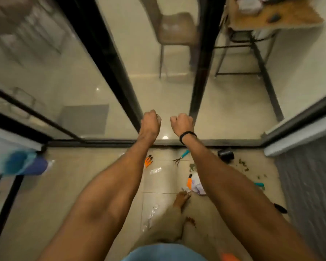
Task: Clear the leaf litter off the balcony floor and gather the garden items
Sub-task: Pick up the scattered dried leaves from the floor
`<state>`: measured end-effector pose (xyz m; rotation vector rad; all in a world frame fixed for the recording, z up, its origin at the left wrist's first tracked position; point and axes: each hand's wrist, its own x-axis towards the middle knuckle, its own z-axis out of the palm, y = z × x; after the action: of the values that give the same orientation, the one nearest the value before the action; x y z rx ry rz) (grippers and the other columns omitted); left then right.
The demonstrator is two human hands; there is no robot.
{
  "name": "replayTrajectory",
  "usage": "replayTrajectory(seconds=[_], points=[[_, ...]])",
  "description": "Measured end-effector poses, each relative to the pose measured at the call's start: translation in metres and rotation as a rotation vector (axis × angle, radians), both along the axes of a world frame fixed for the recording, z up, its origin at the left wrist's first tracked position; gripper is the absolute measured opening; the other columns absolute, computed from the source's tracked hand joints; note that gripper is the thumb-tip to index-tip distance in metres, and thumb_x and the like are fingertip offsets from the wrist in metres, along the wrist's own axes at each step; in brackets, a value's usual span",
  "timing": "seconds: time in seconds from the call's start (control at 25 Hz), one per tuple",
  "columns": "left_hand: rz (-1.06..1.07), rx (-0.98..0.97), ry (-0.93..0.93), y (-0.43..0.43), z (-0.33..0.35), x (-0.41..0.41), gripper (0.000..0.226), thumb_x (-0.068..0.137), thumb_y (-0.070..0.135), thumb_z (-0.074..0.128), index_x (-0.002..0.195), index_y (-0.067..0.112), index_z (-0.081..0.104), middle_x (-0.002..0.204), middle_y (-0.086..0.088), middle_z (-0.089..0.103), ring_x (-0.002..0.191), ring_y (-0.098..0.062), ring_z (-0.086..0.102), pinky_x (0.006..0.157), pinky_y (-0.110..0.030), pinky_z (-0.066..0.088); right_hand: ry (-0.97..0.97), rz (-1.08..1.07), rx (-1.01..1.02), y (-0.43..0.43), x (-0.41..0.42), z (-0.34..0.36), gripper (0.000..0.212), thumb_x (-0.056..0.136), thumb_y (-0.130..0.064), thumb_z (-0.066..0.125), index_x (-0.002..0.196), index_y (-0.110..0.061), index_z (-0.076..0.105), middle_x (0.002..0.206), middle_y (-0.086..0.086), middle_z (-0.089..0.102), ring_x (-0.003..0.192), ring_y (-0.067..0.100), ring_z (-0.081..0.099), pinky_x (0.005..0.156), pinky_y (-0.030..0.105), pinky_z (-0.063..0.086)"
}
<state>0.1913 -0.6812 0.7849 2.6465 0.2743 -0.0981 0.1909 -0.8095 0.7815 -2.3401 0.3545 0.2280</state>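
The 2 hands are raised at the glass door. The left hand (pixel 150 120) and the right hand (pixel 182 122) are each curled into a fist, with nothing plainly in either. The work lies below them on the balcony floor (pixel 83 176), mostly under the right arm: leaf litter (pixel 243 164) beside a black pot (pixel 225 155), and a small rake (pixel 180 157) lying slantwise, its teal handle toward the door track. The right hand looks better placed for these. 1 orange-tipped glove (pixel 148 161) lies nearer the left.

You are on a home balcony: sliding glass door (pixel 105 59) before your right hand (pixel 182 122), chair (pixel 174 29) and table (pixel 282 18) beyond.
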Motion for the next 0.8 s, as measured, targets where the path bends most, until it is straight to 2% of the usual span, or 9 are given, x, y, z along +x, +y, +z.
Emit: replayTrajectory(seconds=[0.12, 0.24, 0.36, 0.56, 0.68, 0.8], points=[[0.185, -0.003, -0.055, 0.087, 0.022, -0.030, 0.019, 0.099, 0.019, 0.051, 0.105, 0.004, 0.062, 0.100, -0.014, 0.062, 0.087, -0.029, 0.061, 0.072, -0.040, 0.050, -0.017, 0.175, 0.033, 0.089, -0.008, 0.026, 0.030, 0.091, -0.026, 0.046, 0.078, -0.004, 0.061, 0.080, 0.017, 0.061, 0.078, 0.035, 0.057, 0.062, 0.031, 0.033], [0.347, -0.013, -0.074, 0.173, 0.032, -0.063, 0.019, 0.098, 0.012, 0.050, 0.101, -0.001, 0.064, 0.096, -0.019, 0.065, 0.087, -0.034, 0.063, 0.072, -0.039, 0.049, -0.009, 0.314, 0.051, 0.177, -0.026, 0.037, 0.032, 0.091, -0.026, 0.048, 0.081, 0.000, 0.063, 0.083, 0.018, 0.064, 0.080, 0.036, 0.059, 0.063, 0.031, 0.036], [0.496, -0.031, -0.060, 0.262, 0.029, -0.097, 0.024, 0.097, 0.014, 0.051, 0.098, -0.004, 0.067, 0.100, -0.024, 0.066, 0.093, -0.041, 0.063, 0.080, -0.044, 0.052, 0.008, 0.447, 0.047, 0.265, -0.044, 0.038, 0.033, 0.089, -0.027, 0.049, 0.086, 0.001, 0.066, 0.091, 0.023, 0.067, 0.085, 0.038, 0.061, 0.064, 0.031, 0.038], [0.694, -0.068, -0.037, 0.423, 0.010, -0.142, 0.025, 0.098, 0.018, 0.053, 0.110, -0.002, 0.063, 0.113, -0.026, 0.063, 0.104, -0.045, 0.060, 0.087, -0.046, 0.049, 0.028, 0.632, 0.003, 0.436, -0.062, 0.023, 0.036, 0.091, -0.030, 0.050, 0.083, 0.001, 0.065, 0.091, 0.025, 0.067, 0.088, 0.040, 0.061, 0.072, 0.038, 0.047], [0.762, -0.110, -0.002, 0.537, -0.005, -0.155, 0.022, 0.097, 0.017, 0.053, 0.110, 0.001, 0.061, 0.114, -0.023, 0.062, 0.107, -0.041, 0.060, 0.089, -0.046, 0.050, 0.047, 0.715, -0.015, 0.561, -0.068, 0.010, 0.034, 0.091, -0.030, 0.050, 0.076, -0.001, 0.059, 0.077, 0.018, 0.060, 0.079, 0.036, 0.057, 0.063, 0.037, 0.039], [0.825, -0.132, 0.033, 0.623, -0.007, -0.175, 0.027, 0.100, 0.017, 0.047, 0.119, 0.001, 0.060, 0.123, -0.020, 0.060, 0.117, -0.037, 0.056, 0.093, -0.044, 0.045, 0.027, 0.810, -0.054, 0.664, -0.082, 0.008, 0.031, 0.091, -0.024, 0.050, 0.068, -0.004, 0.050, 0.067, 0.011, 0.051, 0.066, 0.029, 0.047, 0.060, 0.033, 0.032]])
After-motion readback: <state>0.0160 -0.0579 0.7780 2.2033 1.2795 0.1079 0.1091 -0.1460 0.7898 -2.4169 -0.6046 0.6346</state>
